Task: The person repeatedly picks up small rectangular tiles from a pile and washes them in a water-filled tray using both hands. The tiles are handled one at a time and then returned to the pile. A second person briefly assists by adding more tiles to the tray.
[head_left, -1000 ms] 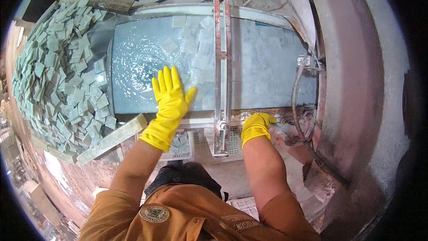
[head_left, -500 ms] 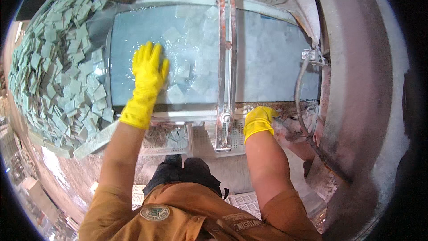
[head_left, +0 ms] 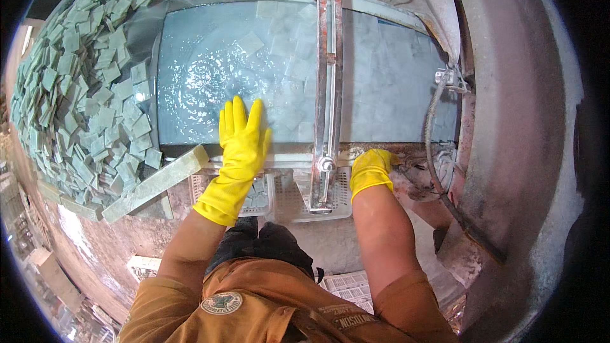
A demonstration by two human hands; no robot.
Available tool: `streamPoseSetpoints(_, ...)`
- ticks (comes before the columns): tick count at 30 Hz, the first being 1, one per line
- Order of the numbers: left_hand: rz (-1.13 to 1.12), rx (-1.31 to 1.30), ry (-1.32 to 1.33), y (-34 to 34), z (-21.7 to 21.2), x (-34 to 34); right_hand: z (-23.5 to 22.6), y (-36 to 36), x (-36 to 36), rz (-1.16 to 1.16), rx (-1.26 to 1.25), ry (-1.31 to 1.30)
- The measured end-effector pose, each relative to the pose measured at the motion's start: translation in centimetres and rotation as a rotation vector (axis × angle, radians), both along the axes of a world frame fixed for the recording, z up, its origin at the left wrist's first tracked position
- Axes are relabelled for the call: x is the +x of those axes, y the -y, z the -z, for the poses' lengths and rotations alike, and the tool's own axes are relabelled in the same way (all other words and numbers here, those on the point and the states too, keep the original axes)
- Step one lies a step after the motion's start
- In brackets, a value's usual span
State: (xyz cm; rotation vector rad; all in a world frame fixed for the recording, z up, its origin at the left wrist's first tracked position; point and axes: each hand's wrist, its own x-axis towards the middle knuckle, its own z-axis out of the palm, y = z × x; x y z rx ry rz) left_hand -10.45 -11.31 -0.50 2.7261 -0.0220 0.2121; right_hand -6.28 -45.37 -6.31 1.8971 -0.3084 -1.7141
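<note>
Head view, and from where I stand the left hand (head_left: 243, 130), in a yellow glove, lies out flat, fingers long and a little parted, over the near edge of a wet bluish bed (head_left: 187, 32); whether it presses down I cannot tell. The right hand (head_left: 372, 168), gloved alike, is curled at the near side, right of an upright-looking metal bar (head_left: 329, 89); I can't make out whether it grips anything. Pale square pieces (head_left: 394, 70) lie on the bed, spread beneath the bar and to both sides, with one loose square (head_left: 250, 43) beyond the left fingertips. Rippled, glinting water shows left of them. Off to the left sits a big heap of greenish tiles (head_left: 82, 70), a long stone strip (head_left: 155, 184) slanting below it. Perforated baskets (head_left: 340, 206) stand under the near edge.
</note>
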Motion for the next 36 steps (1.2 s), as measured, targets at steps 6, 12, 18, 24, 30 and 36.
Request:
streamPoseSetpoints(6,0.073,-0.259,0.02,-5.2,-1.5,2.2,-1.0,-1.2,0.6,0.004,-0.027,-0.051)
streamPoseSetpoints(12,-0.072,-0.197,0.121,-7.6,0.4,10.2,-6.1,-3.4,1.9,-0.234,0.042,-0.141)
streamPoseSetpoints(18,-0.036,0.04,0.007,3.8,1.4,9.3,3.5,3.2,-1.0,0.198,-0.1,-0.062)
streamPoseSetpoints(24,0.116,-0.133,0.076,2.6,-1.8,5.0,-1.1,-0.7,-0.2,-0.134,0.031,-0.07)
streamPoseSetpoints(30,-0.015,0.017,-0.028,-0.5,-0.3,-3.5,-5.8,-3.6,0.3,-0.289,0.127,-0.113)
streamPoseSetpoints(36,0.163,-0.074,-0.229,7.5,-2.7,-2.9,-6.8,-4.3,1.3,-0.218,0.084,-0.146)
